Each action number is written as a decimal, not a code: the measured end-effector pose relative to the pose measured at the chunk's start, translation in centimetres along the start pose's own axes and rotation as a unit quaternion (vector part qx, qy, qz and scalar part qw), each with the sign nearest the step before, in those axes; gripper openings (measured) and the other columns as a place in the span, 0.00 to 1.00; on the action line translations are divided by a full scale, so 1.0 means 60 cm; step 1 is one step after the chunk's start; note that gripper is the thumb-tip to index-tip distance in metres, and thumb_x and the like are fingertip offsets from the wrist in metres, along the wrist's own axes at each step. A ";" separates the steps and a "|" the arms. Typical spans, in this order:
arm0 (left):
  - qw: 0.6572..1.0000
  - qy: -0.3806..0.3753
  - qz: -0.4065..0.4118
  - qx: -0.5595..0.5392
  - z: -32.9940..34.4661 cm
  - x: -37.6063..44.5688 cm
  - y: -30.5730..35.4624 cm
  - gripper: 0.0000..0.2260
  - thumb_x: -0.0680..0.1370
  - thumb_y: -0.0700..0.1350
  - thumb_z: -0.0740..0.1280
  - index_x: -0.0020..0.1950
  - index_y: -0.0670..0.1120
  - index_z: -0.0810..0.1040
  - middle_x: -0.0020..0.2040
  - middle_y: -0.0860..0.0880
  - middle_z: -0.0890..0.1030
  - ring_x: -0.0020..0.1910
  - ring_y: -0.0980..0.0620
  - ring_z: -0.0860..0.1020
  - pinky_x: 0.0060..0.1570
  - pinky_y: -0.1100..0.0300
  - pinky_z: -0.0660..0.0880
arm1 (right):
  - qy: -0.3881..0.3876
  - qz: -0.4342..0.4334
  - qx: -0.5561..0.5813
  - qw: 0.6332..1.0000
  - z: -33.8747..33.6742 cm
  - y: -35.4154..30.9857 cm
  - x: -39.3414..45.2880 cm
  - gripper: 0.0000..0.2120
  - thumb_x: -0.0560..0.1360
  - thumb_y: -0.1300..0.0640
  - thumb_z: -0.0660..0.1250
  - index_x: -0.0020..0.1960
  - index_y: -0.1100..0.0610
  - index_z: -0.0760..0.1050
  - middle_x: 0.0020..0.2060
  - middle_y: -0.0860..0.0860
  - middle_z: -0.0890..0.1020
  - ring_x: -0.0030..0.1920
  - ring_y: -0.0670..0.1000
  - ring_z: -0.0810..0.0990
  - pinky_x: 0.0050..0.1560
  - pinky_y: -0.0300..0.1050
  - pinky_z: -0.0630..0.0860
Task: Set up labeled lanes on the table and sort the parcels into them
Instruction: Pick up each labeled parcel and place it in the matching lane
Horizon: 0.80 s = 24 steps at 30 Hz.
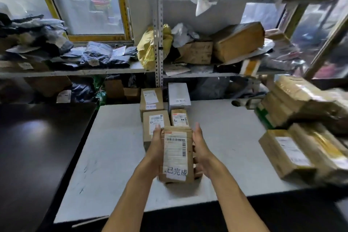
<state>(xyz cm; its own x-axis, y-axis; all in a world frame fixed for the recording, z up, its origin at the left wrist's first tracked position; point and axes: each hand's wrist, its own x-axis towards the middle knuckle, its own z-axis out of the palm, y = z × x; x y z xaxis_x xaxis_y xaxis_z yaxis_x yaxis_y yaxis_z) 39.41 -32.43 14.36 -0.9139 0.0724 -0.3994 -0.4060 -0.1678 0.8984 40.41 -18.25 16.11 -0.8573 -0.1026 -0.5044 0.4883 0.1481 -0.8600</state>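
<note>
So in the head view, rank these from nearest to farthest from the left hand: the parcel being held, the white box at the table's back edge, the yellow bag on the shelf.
1. Held parcel, gripped by the left hand.
2. White box, at the table's back edge.
3. Yellow bag, up on the shelf behind.

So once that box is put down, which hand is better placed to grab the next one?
Probably the right hand: the unsorted parcels are piled on the table's right side, nearest it. The left hand is farther away.
</note>
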 end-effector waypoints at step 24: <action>0.932 -0.333 -0.062 0.130 0.666 -0.130 -0.139 0.28 0.84 0.64 0.48 0.50 0.50 0.83 0.40 0.47 0.87 0.35 0.53 0.86 0.41 0.54 0.76 | 0.299 0.041 0.174 0.937 -0.544 0.224 -0.349 0.49 0.66 0.16 0.40 0.78 0.37 0.67 0.75 0.52 0.74 0.75 0.61 0.69 0.75 0.72 0.61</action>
<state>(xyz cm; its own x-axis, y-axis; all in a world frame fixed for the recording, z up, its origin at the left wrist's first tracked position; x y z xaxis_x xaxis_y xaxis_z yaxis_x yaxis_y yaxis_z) 49.85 7.70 17.33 -0.6232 0.6840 -0.3792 -0.4157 0.1209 0.9014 59.61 18.01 17.61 -0.7022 0.4802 -0.5257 0.4902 -0.2096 -0.8461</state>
